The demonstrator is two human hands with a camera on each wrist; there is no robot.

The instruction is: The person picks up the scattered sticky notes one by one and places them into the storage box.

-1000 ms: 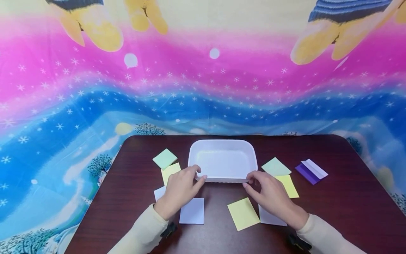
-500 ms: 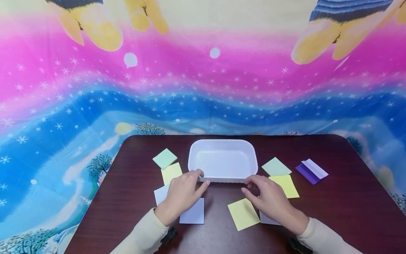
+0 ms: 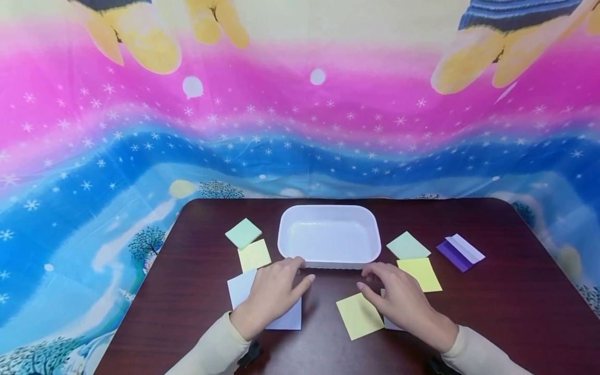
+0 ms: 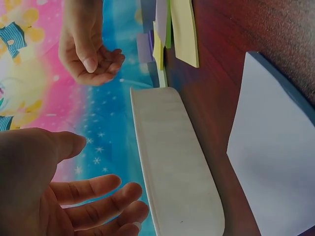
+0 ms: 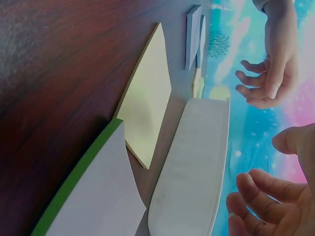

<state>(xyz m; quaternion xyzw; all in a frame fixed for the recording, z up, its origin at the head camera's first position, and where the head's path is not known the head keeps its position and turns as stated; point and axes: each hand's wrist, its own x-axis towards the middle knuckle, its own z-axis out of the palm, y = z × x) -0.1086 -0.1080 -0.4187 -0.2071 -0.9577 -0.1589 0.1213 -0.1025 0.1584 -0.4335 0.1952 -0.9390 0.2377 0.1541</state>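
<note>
A white rectangular box stands at the middle of the far side of the table. My left hand hovers by its near left corner, fingers loosely bent and holding nothing. Near the opposite corner is my right hand, also relaxed with nothing in it. In the left wrist view, a gap shows between my left fingers and thumb. Below my left hand lie two pale bluish paper pads, partly covered. A yellow paper pad lies beside a whitish pad with a green edge, mostly hidden under my right hand.
Left of the box are a pale green pad and a yellow pad. To its right lie another pale green pad, a yellow one and a purple folded paper. A printed cloth hangs behind the table.
Both hands have drawn back slightly from the box's near edge, toward me. The left fingers have left the rim. The box and pads stay where they were.
</note>
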